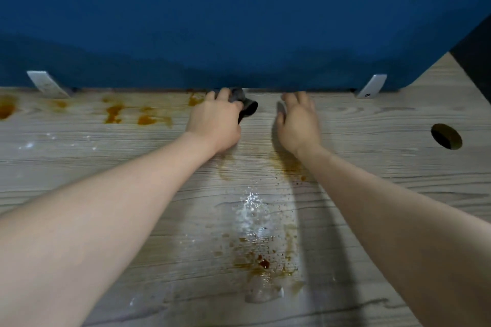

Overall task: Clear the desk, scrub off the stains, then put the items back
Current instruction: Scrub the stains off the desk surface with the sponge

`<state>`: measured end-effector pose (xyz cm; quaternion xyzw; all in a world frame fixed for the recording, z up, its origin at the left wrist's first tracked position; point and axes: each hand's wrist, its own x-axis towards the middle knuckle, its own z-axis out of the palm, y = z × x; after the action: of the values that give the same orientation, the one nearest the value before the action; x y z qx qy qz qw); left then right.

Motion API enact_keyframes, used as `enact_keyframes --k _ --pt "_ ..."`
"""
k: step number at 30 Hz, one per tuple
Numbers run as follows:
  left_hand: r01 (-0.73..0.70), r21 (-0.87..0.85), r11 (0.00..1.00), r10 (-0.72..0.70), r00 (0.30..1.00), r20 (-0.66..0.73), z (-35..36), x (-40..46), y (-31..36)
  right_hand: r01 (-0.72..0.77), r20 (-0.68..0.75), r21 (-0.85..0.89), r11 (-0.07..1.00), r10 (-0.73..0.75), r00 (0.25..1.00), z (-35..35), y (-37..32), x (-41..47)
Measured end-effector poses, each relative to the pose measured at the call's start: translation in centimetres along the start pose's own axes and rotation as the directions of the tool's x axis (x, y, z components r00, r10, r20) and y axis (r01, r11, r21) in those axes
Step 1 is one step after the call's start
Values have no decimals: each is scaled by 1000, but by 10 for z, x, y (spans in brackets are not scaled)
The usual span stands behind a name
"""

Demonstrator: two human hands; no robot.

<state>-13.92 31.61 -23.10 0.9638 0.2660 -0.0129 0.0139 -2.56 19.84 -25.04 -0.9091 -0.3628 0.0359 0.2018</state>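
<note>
Cloth: a dark grey cloth (245, 103) lies bunched at the far edge of the desk (372, 167), touching the foot of the blue partition (239, 21); its long axis cannot be told from the wad.
Left hand: the left hand (218, 122) lies on the cloth with fingers curled over it, gripping it; it is plainly the nearer hand, being already on it.
Right hand: the right hand (299, 119) is just beside the cloth, to its right, fingers loosely spread and holding nothing; whether the palm touches the wood cannot be told.
Orange stains: a row of orange stains (127, 114) runs along the far edge to the left of the cloth, so the likely stroke is a sideways one leftward along the partition.
Brown stains: brown spatter (261, 263) and a wet patch (251, 207) lie nearer the person, between the forearms, well apart from the cloth.
In the way: two metal brackets (47, 85) hold the partition; the left one stands at the far end of the orange row and would stop a long sweep.
Further out: a round cable hole (446, 136) lies to the right, well apart.
</note>
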Motion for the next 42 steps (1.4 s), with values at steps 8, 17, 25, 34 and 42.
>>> enact_keyframes --k 8,17,25,34,42 --pt "-57 156 986 72 993 -89 11 13 1 11 -90 -127 992 -22 996 29 1 -7" --pt "-17 207 978 42 992 -117 15 18 -2 11 -86 -196 981 -28 996 30 0 -9" --pt "14 262 965 8 997 -82 13 22 -2 7 -92 -238 971 -30 995 32 -2 -9" --pt "74 60 995 -68 992 -104 15 -7 -4 22 -88 -243 970 -45 995 31 -2 -9" --pt "109 78 991 -97 985 -141 22 27 1 32 -89 -245 969 -55 995 31 -2 -8"
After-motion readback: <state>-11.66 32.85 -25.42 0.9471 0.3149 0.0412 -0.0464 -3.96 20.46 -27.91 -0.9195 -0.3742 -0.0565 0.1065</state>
